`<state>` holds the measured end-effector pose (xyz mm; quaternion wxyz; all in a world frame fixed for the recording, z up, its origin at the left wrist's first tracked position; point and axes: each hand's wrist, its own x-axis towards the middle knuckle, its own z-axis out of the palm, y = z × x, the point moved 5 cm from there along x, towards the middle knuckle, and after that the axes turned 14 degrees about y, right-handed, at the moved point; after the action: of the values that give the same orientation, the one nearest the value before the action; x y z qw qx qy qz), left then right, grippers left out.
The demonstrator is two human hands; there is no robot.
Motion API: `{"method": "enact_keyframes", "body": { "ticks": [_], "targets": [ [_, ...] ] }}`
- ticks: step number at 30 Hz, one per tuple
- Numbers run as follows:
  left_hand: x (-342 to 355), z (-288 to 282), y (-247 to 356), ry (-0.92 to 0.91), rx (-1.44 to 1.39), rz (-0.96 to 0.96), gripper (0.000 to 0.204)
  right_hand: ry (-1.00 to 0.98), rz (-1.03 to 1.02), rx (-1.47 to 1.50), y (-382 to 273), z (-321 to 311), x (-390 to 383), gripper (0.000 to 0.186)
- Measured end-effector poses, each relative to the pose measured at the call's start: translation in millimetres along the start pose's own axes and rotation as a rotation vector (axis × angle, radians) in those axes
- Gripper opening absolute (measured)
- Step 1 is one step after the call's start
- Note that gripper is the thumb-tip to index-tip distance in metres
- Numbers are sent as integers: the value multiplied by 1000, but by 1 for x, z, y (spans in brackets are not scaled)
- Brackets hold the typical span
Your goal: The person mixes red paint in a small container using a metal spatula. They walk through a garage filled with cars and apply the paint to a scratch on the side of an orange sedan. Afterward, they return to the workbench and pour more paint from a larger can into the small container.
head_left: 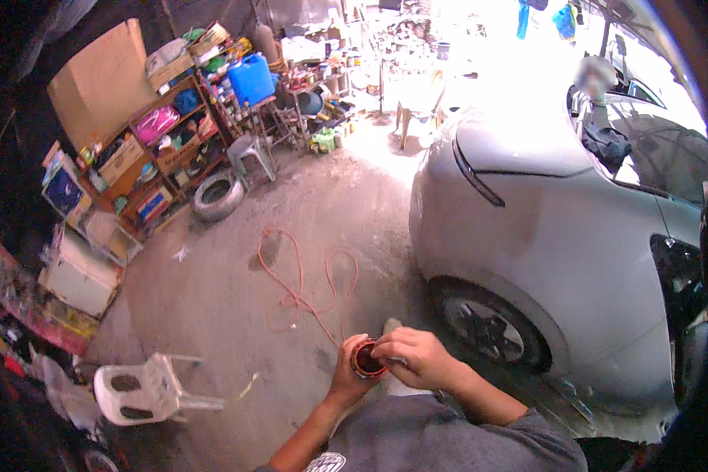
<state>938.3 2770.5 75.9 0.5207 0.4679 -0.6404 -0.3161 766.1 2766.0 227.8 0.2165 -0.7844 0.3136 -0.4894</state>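
Observation:
In front of my waist, my left hand (347, 374) is wrapped round a small round can (367, 359) with an orange-red rim and a dark reddish-brown inside. Its open top faces up toward me. My right hand (414, 355) is closed over the can's right edge, with the fingertips bent down at the opening. Whatever those fingers hold, if anything, is too small and too hidden to make out.
To the right stands a grey car (527, 212) with its wheel (488, 326) near me. An orange hose or cord (299, 283) loops over the floor. A white plastic chair (153, 393) lies tipped at left; a tire (217, 197) rests by cluttered shelves (161, 141).

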Motion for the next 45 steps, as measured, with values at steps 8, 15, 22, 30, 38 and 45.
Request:
{"method": "enact_keyframes", "body": {
  "ticks": [8,15,22,30,38,45],
  "targets": [
    [253,45,-104,24,-121,-110,95,-53,-54,-63,204,-39,205,25],
    [477,64,-184,56,-60,-121,95,-120,-56,-54,378,-49,370,25],
    [723,84,-306,-28,-143,-99,94,-70,23,-92,562,-41,532,21],
    [995,120,-369,-224,-115,-26,93,106,78,-144,722,-78,715,20],
    [1203,197,-444,-239,-147,49,94,186,151,-217,903,-121,836,24],
    [1406,280,-503,-194,-120,74,92,188,100,-227,1073,-197,977,26]
  ]
}}
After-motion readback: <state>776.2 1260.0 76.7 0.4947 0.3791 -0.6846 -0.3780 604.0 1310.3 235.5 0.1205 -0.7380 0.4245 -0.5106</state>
